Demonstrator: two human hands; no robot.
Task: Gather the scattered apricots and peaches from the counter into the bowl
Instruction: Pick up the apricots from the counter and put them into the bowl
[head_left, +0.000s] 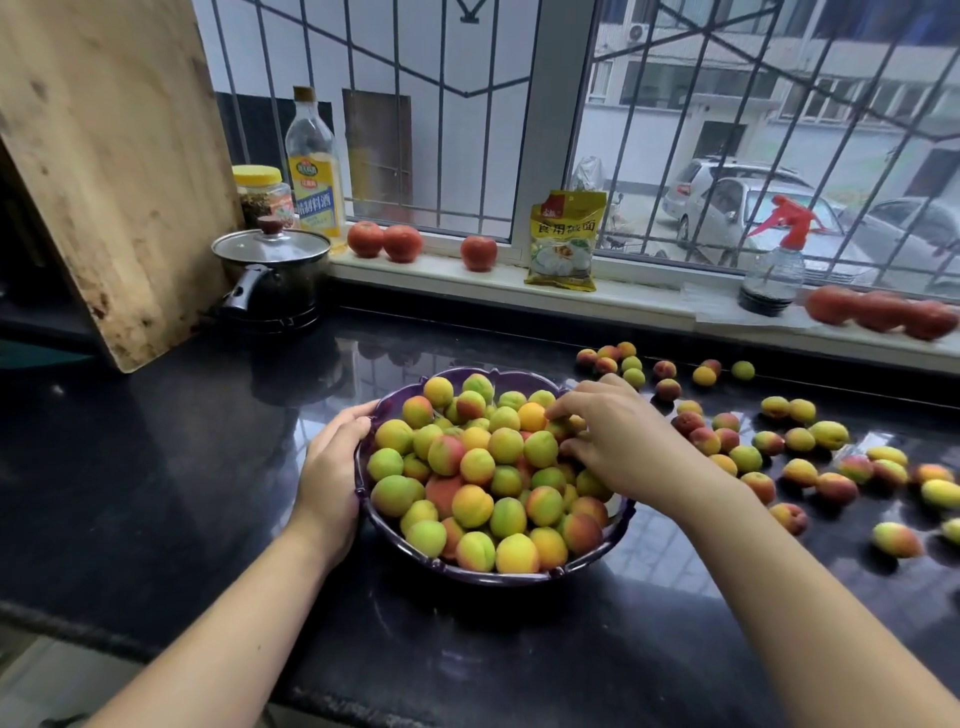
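Apricots and peaches (488, 478), head view: most lie heaped in the purple bowl (519, 577) at the middle of the black counter (156, 493); many loose fruits (810, 462) are scattered to its right, reaching toward the windowsill (649, 296). Left hand (332, 462) grips the bowl's left rim, fingers curled over the edge. Right hand (608, 441) rests over the heap's right side, fingertips pinching small fruit, judged to be in the act of depositing. Next move, by estimate: release, then reach right for the nearest loose fruits. The heap stands above the rim, so added fruit may roll off. Open counter lies left and near; the front edge runs close below the forearms.
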